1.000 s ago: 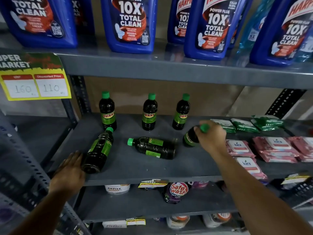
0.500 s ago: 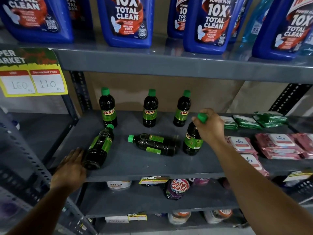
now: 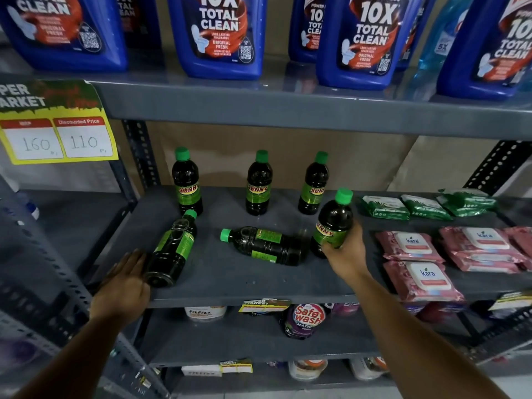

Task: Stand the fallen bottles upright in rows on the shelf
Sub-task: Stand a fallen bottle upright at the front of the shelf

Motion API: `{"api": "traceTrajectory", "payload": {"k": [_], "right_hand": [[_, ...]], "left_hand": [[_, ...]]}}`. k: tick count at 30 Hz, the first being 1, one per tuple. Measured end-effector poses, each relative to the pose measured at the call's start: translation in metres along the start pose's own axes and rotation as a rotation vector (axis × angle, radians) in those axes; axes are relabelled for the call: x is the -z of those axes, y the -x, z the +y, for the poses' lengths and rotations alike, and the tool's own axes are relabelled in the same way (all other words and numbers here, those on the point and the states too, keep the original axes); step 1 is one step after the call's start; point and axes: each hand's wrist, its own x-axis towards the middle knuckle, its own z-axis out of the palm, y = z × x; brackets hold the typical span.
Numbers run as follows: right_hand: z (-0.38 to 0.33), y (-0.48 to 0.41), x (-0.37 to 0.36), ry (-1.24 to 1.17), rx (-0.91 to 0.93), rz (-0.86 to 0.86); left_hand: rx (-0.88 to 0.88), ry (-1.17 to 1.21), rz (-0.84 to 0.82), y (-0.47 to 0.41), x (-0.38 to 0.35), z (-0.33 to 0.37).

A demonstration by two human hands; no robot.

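Three dark green-capped bottles stand upright at the back of the grey shelf [image 3: 230, 286]: left bottle [image 3: 186, 182], middle bottle [image 3: 258, 184], right bottle [image 3: 313, 184]. A fourth bottle [image 3: 334, 220] stands upright in front of the right one, and my right hand [image 3: 345, 251] grips its lower body. One fallen bottle [image 3: 266, 246] lies on its side mid-shelf, cap pointing left. Another fallen bottle [image 3: 172, 250] lies at the left, cap pointing away from me. My left hand [image 3: 126, 286] rests flat against its base at the shelf's front edge, fingers apart.
Pink wipe packs [image 3: 423, 276] and green packs [image 3: 385, 207] fill the shelf's right side. Blue cleaner jugs [image 3: 221, 36] stand on the shelf above. A yellow price tag [image 3: 57, 136] hangs at the left. A perforated upright post [image 3: 141, 156] stands behind the left bottle. Lower shelves hold more products.
My right hand tipped the right-hand bottle from lying to standing, then slid from its cap down to its lower body. My left hand stayed at the left bottle's base.
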Motion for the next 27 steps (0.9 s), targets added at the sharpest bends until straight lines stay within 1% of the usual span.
{"api": "traceTrajectory", "payload": {"k": [1, 2, 5, 9, 12, 17, 22, 27], "right_hand": [[0.003, -0.001, -0.001, -0.039, 0.003, -0.044], [0.005, -0.002, -0.001, -0.056, 0.013, -0.053], [0.004, -0.004, -0.004, 0.008, 0.046, -0.004], [-0.001, -0.006, -0.015, -0.050, -0.018, 0.025], [0.002, -0.005, -0.022, -0.088, -0.060, 0.014], [0.007, -0.002, -0.021, -0.022, 0.054, 0.016], [0.006, -0.004, -0.018, -0.061, -0.018, -0.078], [0.010, -0.002, -0.021, -0.103, -0.047, -0.105]], "left_hand": [[0.003, -0.004, -0.002, 0.000, 0.000, 0.000], [0.005, -0.008, -0.004, -0.001, -0.001, -0.001], [0.007, -0.021, -0.008, -0.002, -0.002, -0.002], [-0.002, -0.011, -0.001, -0.002, -0.002, -0.002], [-0.005, -0.009, 0.003, -0.002, -0.001, -0.003], [-0.009, -0.005, 0.004, -0.002, 0.000, -0.002], [-0.014, -0.023, -0.008, -0.002, 0.000, -0.003], [-0.018, -0.013, -0.012, -0.002, 0.002, -0.001]]}}
